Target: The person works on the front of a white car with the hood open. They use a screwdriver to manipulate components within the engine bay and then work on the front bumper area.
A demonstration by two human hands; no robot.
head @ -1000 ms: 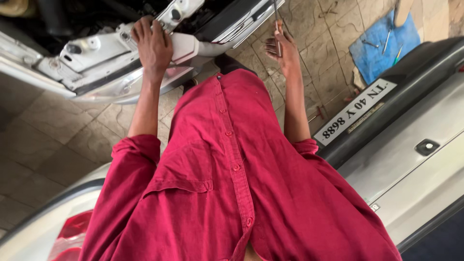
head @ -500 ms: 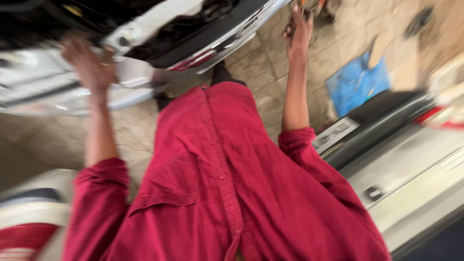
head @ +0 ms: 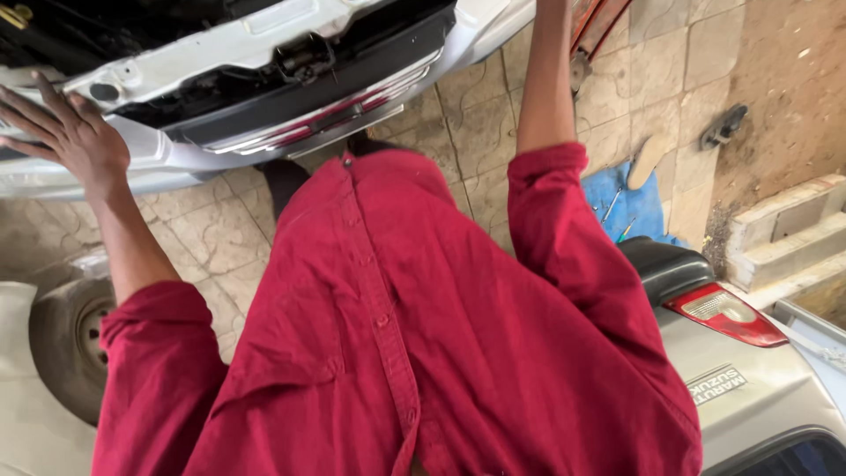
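Left hand (head: 66,132): spread wide, palm flat on the white car front panel (head: 264,97), apparently bracing.
Right hand: raised out of view; grip cannot be told.
Nearby: blue cloth (head: 639,207) holding tools.

A dark red buttoned shirt (head: 397,353) (sleeves rolled up).

left hand (head: 66,132) spread flat, right arm raised

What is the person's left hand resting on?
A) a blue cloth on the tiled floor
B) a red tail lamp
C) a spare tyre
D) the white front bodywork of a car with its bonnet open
D: the left hand lies flat, fingers spread, on the white front bodywork.
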